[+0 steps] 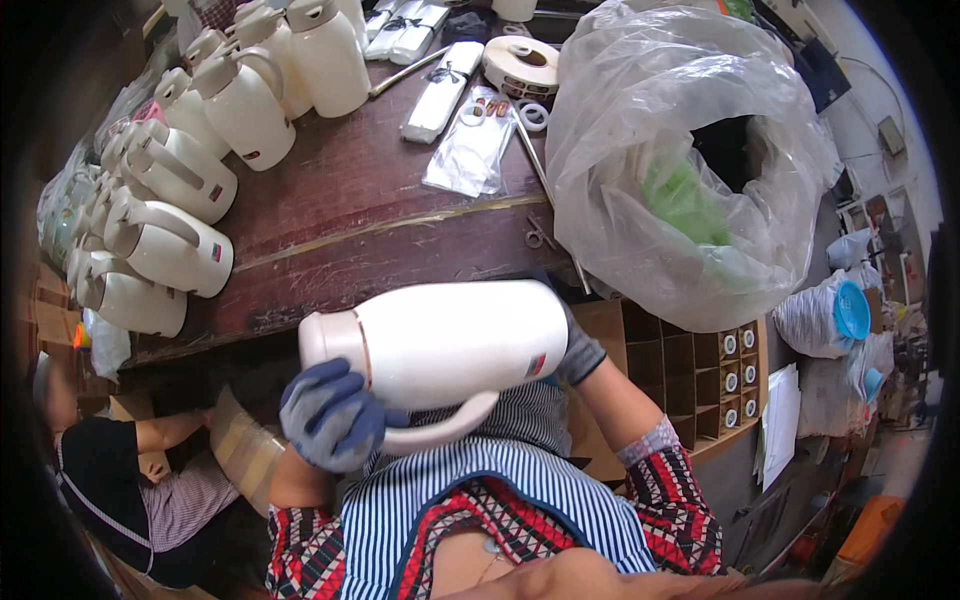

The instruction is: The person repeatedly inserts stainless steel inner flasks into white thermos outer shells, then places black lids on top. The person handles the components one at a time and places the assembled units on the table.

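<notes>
A white thermos jug (460, 330) with a beige collar and handle lies sideways in the air before my chest. Its top points left, its base right, and the handle hangs toward me. My left hand (335, 415), in a blue and grey work glove, is closed round the jug's collar and the upper end of the handle. At the other end my right hand (582, 352), also gloved, holds the base; most of its fingers are hidden behind the jug. A small coloured sticker shows on the jug's side near the base.
Several similar jugs (180, 240) stand along the table's left side. Flattened plastic bags (470, 140), a sticker roll (522, 68) and a big clear plastic bag (620, 200) are on the dark table (340, 215). A divided carton (645, 350) is at right; a co-worker (130, 480) sits lower left.
</notes>
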Tool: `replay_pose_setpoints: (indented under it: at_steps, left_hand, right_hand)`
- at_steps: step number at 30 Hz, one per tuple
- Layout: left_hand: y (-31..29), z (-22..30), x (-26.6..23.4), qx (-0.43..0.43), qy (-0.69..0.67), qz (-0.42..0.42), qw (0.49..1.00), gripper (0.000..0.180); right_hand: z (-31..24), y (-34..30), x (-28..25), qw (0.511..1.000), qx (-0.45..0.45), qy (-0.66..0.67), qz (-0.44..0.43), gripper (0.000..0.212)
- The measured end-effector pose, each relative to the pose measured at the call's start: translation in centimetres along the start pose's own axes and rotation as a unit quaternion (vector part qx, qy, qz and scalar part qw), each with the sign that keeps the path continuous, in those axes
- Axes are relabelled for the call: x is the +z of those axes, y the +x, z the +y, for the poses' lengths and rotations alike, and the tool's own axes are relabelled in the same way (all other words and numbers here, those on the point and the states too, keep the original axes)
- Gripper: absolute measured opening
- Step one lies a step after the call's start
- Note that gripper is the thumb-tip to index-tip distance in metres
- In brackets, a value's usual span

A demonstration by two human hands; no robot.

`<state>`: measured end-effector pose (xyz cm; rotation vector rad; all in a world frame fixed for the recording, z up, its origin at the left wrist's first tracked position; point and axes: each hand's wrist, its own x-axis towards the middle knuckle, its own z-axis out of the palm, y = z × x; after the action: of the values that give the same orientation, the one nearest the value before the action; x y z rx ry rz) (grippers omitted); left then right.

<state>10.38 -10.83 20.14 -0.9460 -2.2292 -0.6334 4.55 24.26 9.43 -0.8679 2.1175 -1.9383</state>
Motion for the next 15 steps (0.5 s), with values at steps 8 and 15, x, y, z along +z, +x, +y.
replay_pose_setpoints:
  at_steps: [8,15]
  left_hand:
    - [-0.6,0.3,0.4,-0.073,-0.018,-0.01,0.997,0.02]
    - [-1.0,-1.7,3.9,-0.315,-0.157,0.21,0.912,0.008]
  right_hand:
    - [2.6,-3.8,2.8,0.951,0.122,0.27,0.091,0.059]
    - [-4.2,-1.6,4.8,0.949,-0.066,0.092,0.294,0.083]
